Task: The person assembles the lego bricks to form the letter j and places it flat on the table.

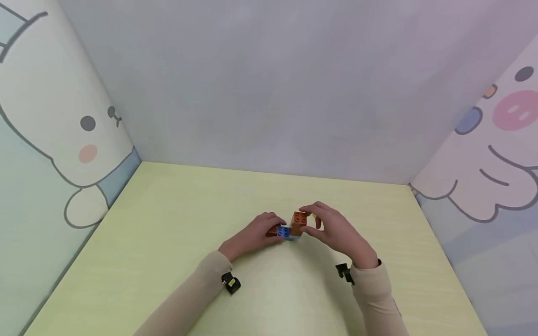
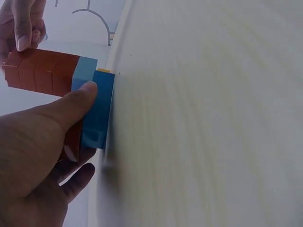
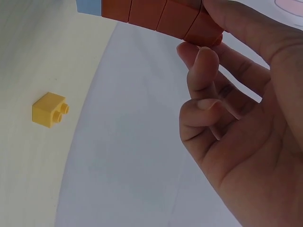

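Several red-brown toy bricks form an upright stack [image 1: 299, 223] on a light blue brick [image 2: 84, 71]. That light blue brick sits at one end of a blue brick [image 2: 98, 113] close over the table. My left hand [image 1: 257, 233] grips this blue base, its thumb along the side in the left wrist view. Another red-brown brick [image 1: 273, 230] stands on the base, partly hidden by the left fingers. My right hand [image 1: 336, 229] pinches the topmost brick of the stack between thumb and fingers, as the right wrist view shows. Its other fingers are bent below.
A loose yellow brick [image 3: 48, 109] lies on its side on the pale yellow table [image 1: 176, 210], beyond the stack near the right hand. A grey wall [image 1: 269, 93] rises behind the table, with cartoon-printed side panels at left and right.
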`<act>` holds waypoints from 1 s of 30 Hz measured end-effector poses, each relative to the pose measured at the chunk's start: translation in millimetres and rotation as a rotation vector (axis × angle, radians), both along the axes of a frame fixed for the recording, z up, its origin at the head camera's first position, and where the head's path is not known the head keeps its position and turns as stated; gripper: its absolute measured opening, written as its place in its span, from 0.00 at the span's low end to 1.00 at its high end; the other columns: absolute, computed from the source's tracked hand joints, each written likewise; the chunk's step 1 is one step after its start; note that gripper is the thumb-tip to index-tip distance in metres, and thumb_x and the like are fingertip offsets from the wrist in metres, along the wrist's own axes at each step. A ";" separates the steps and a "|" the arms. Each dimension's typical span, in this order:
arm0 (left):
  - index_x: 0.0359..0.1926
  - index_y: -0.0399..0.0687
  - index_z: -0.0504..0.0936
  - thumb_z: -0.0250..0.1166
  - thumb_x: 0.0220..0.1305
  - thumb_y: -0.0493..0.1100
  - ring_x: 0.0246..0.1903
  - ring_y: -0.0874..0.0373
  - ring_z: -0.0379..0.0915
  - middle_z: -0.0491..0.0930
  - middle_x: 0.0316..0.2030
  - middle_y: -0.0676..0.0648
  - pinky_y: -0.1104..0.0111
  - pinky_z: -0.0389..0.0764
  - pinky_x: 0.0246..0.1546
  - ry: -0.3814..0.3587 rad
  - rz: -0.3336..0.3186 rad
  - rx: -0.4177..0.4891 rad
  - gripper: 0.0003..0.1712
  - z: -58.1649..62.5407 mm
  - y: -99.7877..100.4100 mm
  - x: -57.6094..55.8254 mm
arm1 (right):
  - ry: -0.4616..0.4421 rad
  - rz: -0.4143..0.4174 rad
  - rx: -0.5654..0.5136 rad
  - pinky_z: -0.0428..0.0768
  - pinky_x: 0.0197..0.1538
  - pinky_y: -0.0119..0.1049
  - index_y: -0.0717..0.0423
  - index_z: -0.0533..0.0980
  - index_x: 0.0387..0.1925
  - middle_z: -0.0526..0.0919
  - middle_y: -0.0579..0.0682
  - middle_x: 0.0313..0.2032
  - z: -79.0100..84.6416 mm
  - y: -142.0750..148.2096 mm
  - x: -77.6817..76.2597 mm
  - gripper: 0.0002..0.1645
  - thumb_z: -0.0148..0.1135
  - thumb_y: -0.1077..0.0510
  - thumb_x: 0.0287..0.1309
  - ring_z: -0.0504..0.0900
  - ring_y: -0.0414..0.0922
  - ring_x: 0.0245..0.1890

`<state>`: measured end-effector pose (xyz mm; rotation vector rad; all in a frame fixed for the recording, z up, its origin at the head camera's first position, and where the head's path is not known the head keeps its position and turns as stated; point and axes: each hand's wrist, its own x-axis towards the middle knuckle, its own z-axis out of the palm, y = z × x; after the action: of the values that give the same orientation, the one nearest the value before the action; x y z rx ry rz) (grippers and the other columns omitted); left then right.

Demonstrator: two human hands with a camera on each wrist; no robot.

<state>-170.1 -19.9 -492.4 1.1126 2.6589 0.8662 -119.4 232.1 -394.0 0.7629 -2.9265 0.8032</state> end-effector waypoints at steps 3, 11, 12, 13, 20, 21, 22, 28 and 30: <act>0.63 0.52 0.78 0.71 0.66 0.51 0.52 0.59 0.74 0.80 0.55 0.51 0.61 0.77 0.58 0.027 0.023 -0.002 0.27 1.8 -8.1 2.0 | -0.017 -0.019 0.012 0.72 0.32 0.27 0.49 0.77 0.62 0.82 0.41 0.47 -2.6 0.6 1.5 0.28 0.72 0.51 0.61 0.73 0.38 0.32; 0.59 0.50 0.81 0.75 0.61 0.44 0.52 0.56 0.75 0.81 0.52 0.51 0.59 0.78 0.57 0.146 0.001 0.044 0.25 7.8 -22.9 7.6 | -0.073 -0.038 0.018 0.73 0.34 0.28 0.51 0.74 0.64 0.82 0.45 0.52 -16.0 1.8 3.8 0.29 0.70 0.51 0.64 0.74 0.38 0.33; 0.58 0.50 0.81 0.75 0.61 0.43 0.51 0.56 0.76 0.81 0.51 0.51 0.60 0.79 0.57 0.159 -0.001 0.050 0.24 8.2 -24.0 8.3 | -0.081 -0.039 0.014 0.74 0.35 0.29 0.51 0.74 0.64 0.82 0.45 0.53 -18.3 2.0 3.7 0.29 0.69 0.50 0.64 0.74 0.36 0.33; 0.58 0.50 0.81 0.75 0.61 0.42 0.51 0.57 0.76 0.81 0.51 0.51 0.60 0.79 0.57 0.169 0.000 0.050 0.24 8.7 -24.9 8.9 | -0.093 -0.040 0.006 0.74 0.35 0.29 0.51 0.73 0.65 0.82 0.46 0.53 -20.6 2.1 3.4 0.29 0.69 0.50 0.65 0.74 0.36 0.33; 0.56 0.52 0.82 0.75 0.60 0.42 0.52 0.57 0.76 0.82 0.50 0.53 0.59 0.77 0.60 0.195 0.017 0.028 0.23 10.1 -27.5 10.3 | -0.147 -0.053 -0.016 0.76 0.37 0.29 0.49 0.72 0.65 0.82 0.43 0.48 -33.5 2.5 -1.2 0.28 0.66 0.48 0.68 0.76 0.36 0.36; 0.56 0.52 0.82 0.76 0.60 0.42 0.52 0.57 0.76 0.82 0.50 0.53 0.59 0.77 0.60 0.197 0.019 0.028 0.23 10.2 -27.7 10.2 | -0.143 -0.049 -0.019 0.76 0.37 0.30 0.50 0.72 0.64 0.82 0.43 0.48 -33.6 2.4 -1.7 0.27 0.66 0.48 0.68 0.77 0.36 0.36; 0.56 0.51 0.82 0.76 0.60 0.42 0.52 0.57 0.76 0.82 0.50 0.53 0.58 0.77 0.60 0.198 0.018 0.029 0.22 10.3 -27.8 10.1 | -0.138 -0.044 -0.021 0.76 0.37 0.30 0.50 0.72 0.64 0.82 0.42 0.47 -33.5 2.2 -2.2 0.26 0.65 0.48 0.68 0.77 0.36 0.36; 0.57 0.51 0.82 0.74 0.62 0.44 0.53 0.57 0.77 0.83 0.51 0.53 0.58 0.77 0.62 0.211 0.025 0.007 0.22 10.5 -28.3 9.5 | -0.103 -0.045 -0.011 0.77 0.37 0.30 0.53 0.73 0.63 0.83 0.42 0.43 -28.9 0.0 -4.6 0.26 0.66 0.49 0.68 0.77 0.36 0.35; 0.58 0.51 0.81 0.73 0.64 0.44 0.54 0.56 0.77 0.83 0.52 0.53 0.58 0.76 0.62 0.215 0.032 -0.005 0.22 10.7 -28.9 9.5 | -0.095 -0.064 0.000 0.76 0.36 0.30 0.54 0.73 0.64 0.84 0.43 0.42 -26.9 -1.4 -5.6 0.28 0.66 0.49 0.68 0.77 0.36 0.34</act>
<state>-160.6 -48.8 -481.7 1.2298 2.8559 0.7861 -125.0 230.7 -420.9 0.6453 -3.0162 0.8576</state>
